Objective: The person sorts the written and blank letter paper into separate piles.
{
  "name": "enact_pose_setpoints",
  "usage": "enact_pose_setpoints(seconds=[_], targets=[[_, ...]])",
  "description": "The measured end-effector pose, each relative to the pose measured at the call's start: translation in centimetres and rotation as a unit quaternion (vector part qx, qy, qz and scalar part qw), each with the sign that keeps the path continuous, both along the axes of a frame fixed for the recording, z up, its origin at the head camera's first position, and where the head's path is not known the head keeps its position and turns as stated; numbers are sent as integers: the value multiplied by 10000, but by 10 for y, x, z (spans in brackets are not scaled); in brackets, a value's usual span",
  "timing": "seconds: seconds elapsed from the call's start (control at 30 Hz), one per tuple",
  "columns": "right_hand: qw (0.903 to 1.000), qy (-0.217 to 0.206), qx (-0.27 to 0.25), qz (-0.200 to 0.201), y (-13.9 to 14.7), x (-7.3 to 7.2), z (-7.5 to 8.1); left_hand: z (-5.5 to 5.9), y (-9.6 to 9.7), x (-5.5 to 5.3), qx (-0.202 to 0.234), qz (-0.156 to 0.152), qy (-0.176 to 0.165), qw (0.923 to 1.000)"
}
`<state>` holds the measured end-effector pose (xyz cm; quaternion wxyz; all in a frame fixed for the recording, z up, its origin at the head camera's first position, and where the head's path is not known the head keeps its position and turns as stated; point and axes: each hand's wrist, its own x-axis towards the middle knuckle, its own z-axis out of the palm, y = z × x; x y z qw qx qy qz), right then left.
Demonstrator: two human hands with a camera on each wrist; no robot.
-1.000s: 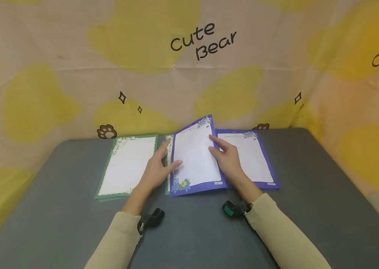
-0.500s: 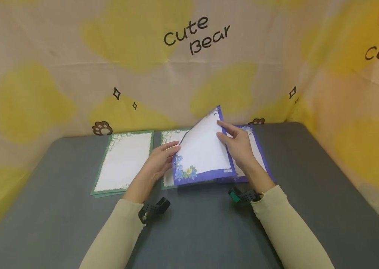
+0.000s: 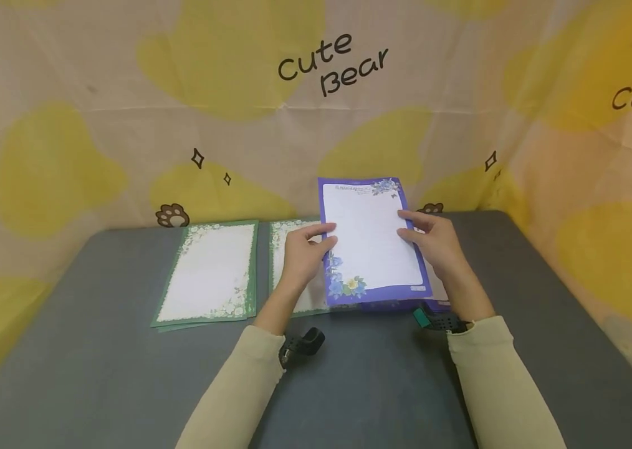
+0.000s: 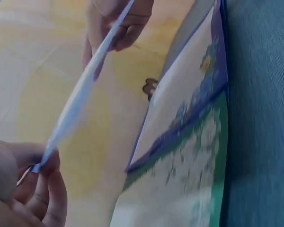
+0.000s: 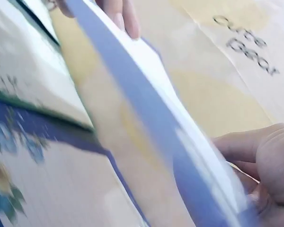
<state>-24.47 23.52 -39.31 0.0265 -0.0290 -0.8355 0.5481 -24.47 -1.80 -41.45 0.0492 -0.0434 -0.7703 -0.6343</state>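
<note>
A purple-bordered sheet of letter paper is held lifted above the far middle of the grey table, tilted toward the head camera, printed side up. Its left edge is pinched by the left hand, thumb on top and fingers curled beneath; the same pinch is seen in the left wrist view, where the fingertips close on the sheet's thin edge. Its right edge is gripped by the right hand, fingers over the border, thumb hidden. The sheet is judged very light, thin and floppy: a slight bow is seen edge-on in the wrist views, so sagging or creasing is likely if held by one corner; the two long edges near the middle are judged the best places to take hold, with a light pinch, as the surface looks smooth and may slip. Directly below and just behind the right hand, a purple-bordered stack lies flat on the table, mostly hidden. To the left of it a green-bordered sheet lies flat, partly covered by the left hand, and further left a second green-bordered stack. A yellow patterned cloth backdrop with "cute Bear" lettering is hung behind and to both sides.
</note>
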Motion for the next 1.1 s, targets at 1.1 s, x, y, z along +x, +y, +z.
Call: enact_pose_setpoints(seconds=[1.1], targets=[[9586,200,2721,-814,44,-10,-58,-27,81,-21,-3451,241,-168,9381]])
